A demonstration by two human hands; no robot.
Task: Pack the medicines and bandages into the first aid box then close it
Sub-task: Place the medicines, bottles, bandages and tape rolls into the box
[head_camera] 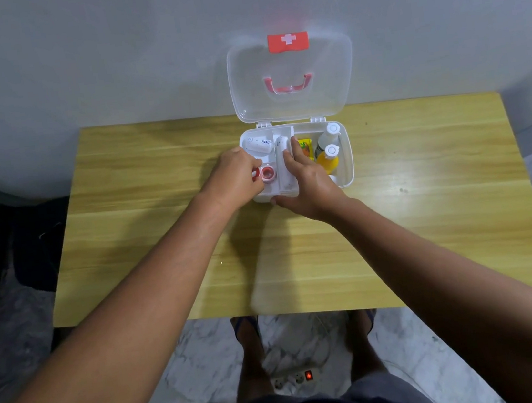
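1. The first aid box [346, 157] sits open on the wooden table [158, 215], up at 12 o'clock, by the far edge near the wall [103, 53].
2. Its clear lid [290, 62] stands up against the wall. The lid has a red clasp [288, 42] with a white cross on top and a red handle [288, 85] in the middle.
3. Inside the box, on the 9 o'clock side, lies a white bandage roll [260, 144] in its wrapper. Just below it, toward 6 o'clock, are red tape rolls [266, 174].
4. On the 3 o'clock side of the box lie two bottles with white caps. One is the clear bottle [329, 137] and the other is the orange bottle [328, 159]. A yellow packet [305, 148] lies just beside them.
5. The left hand [234, 178] has its fingertips pinched on the red tape rolls.
6. The right hand [310, 188] lies spread over the middle of the box, fingers flat on the white divider tray [285, 178], thumb at the near rim. It grips nothing.
7. On the floor at 6 o'clock lies a white power strip [296, 380] with a red light, between the person's feet.
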